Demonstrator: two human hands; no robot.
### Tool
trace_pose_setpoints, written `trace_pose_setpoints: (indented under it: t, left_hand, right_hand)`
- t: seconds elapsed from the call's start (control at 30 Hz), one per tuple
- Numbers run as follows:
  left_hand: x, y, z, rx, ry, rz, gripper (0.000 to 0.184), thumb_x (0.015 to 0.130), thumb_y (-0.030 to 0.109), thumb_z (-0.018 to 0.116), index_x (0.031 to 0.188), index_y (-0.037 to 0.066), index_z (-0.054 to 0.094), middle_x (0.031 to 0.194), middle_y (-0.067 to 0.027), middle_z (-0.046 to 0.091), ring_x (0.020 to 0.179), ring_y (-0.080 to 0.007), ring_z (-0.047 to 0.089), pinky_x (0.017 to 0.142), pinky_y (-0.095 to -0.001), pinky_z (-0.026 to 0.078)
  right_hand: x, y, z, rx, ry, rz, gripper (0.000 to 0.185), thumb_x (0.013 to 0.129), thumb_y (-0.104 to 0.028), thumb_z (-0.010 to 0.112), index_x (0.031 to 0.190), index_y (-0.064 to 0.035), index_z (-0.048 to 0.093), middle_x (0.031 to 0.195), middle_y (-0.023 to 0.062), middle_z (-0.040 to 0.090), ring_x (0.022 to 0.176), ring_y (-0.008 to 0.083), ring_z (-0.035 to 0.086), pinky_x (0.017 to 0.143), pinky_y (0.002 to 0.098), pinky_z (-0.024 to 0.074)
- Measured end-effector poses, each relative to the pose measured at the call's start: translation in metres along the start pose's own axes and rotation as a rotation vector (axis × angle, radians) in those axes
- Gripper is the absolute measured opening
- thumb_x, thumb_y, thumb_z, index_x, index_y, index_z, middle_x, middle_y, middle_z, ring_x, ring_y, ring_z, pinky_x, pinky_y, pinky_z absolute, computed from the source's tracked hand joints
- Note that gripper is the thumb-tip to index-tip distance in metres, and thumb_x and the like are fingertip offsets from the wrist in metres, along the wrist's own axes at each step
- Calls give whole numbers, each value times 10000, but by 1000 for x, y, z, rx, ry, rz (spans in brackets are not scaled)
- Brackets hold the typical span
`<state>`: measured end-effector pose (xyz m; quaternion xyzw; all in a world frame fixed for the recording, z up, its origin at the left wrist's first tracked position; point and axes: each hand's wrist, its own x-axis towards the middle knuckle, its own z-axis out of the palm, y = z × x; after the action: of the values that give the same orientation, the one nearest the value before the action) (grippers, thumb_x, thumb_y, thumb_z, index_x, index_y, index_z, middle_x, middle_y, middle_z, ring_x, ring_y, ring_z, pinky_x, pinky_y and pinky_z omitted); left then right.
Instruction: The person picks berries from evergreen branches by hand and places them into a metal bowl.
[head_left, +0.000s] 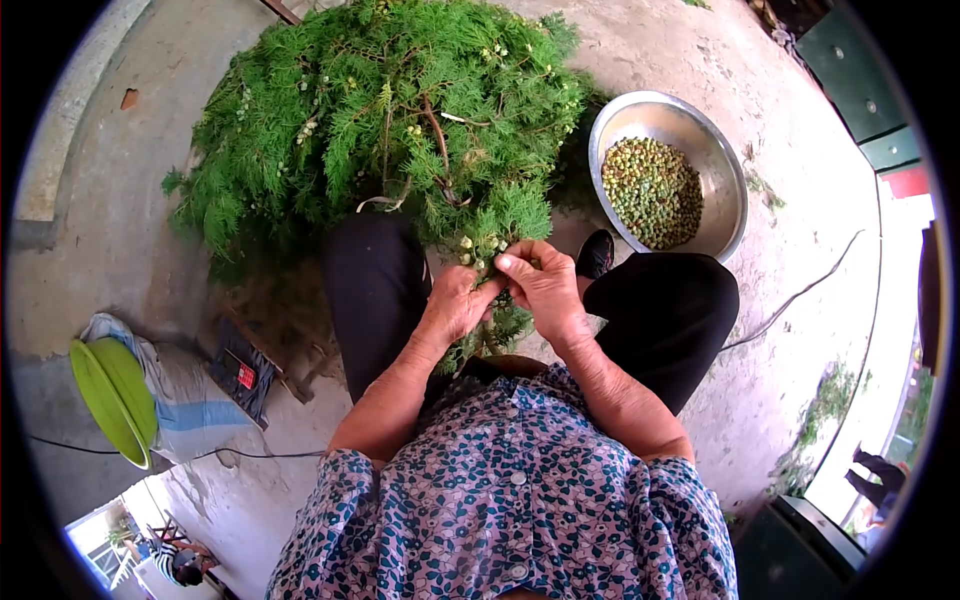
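Both my hands are close together over my lap, at the near end of a green conifer branch. My left hand (pixel 460 302) has its fingers closed round the leafy stem. My right hand (pixel 545 287) pinches at the sprig beside it, thumb against forefinger; whatever lies between those fingertips is too small to tell. Small pale cones (pixel 466 243) show just beyond my fingertips. A big heap of green branches (pixel 400 110) spreads out past my knees. To its right stands a metal bowl (pixel 727 165) partly filled with small green and yellowish cones (pixel 652 192).
A lime green basin (pixel 112 400) leans by a grey and blue sack (pixel 190 405) at the left. A thin twig (pixel 800 292) lies on the concrete floor at the right. Dark green boxes (pixel 850 75) stand at the upper right. A person (pixel 178 565) is at the lower left.
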<state>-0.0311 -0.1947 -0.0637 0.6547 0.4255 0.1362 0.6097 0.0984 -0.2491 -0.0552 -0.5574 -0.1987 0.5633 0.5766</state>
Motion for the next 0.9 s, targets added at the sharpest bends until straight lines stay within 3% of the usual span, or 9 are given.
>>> trace_pose_setpoints:
  t: [0.13,0.2,0.33,0.53,0.6,0.67,0.77,0.8,0.9]
  left_hand:
    - [0,0,-1,226,4,124,281,816,257,498,775,0,605,527,-118,556,485,-178,585,472,-295,458]
    - [-1,4,-2,93,-36,-79,194,808,163,547,833,-23,595,658,-60,599,490,-119,536,446,-251,419]
    - [-5,18,-8,-151,-52,-127,211,794,193,549,802,-13,596,571,-54,548,452,-135,531,446,-266,422]
    - [-4,15,-7,-182,-57,-96,187,793,163,566,831,-19,587,585,-24,518,445,-121,503,425,-254,406]
    - [-4,13,-7,-178,-58,-74,175,796,155,563,833,-14,587,583,-24,514,446,-121,504,425,-254,411]
    - [-3,8,-5,-174,-64,-52,163,800,146,559,836,-10,587,580,-24,510,447,-121,506,424,-253,415]
    - [-4,8,-2,-248,-69,-19,154,796,111,596,879,-15,565,676,-21,538,493,-105,490,427,-238,404]
    - [-3,5,-2,-248,-70,-19,154,796,111,596,879,-15,565,676,-21,538,493,-105,490,427,-238,404]
    - [1,-9,-5,-141,-101,11,153,794,114,590,874,-14,563,656,-17,527,488,-104,486,428,-241,404]
  right_hand:
    - [8,8,-1,-240,18,-128,109,780,-96,626,787,6,587,585,-5,521,450,48,417,390,190,313]
    - [10,7,-5,-271,-4,-120,104,783,-90,621,791,9,591,587,-1,523,450,52,423,391,194,313]
    - [15,2,-24,273,-217,156,111,819,-103,585,828,7,582,647,23,535,427,58,403,367,194,264]
    - [9,-5,-23,303,-166,106,119,826,-120,575,885,-17,566,737,32,566,496,64,453,396,180,294]
    - [9,-7,-23,291,-157,35,116,823,-100,561,915,-29,563,785,33,573,544,63,480,426,179,331]
    - [7,-8,-18,256,-110,34,113,813,-38,540,917,-35,585,775,33,565,545,51,459,424,172,300]
    - [10,2,-18,-484,-70,-365,264,752,-19,618,1013,-42,587,773,27,558,591,81,489,519,205,406]
    - [11,3,-17,-484,-69,-364,264,752,-19,618,1013,-42,587,773,27,558,591,81,489,519,205,406]
    - [16,9,-13,-672,53,-633,189,715,-12,630,896,-16,577,775,102,566,690,208,556,620,271,447]
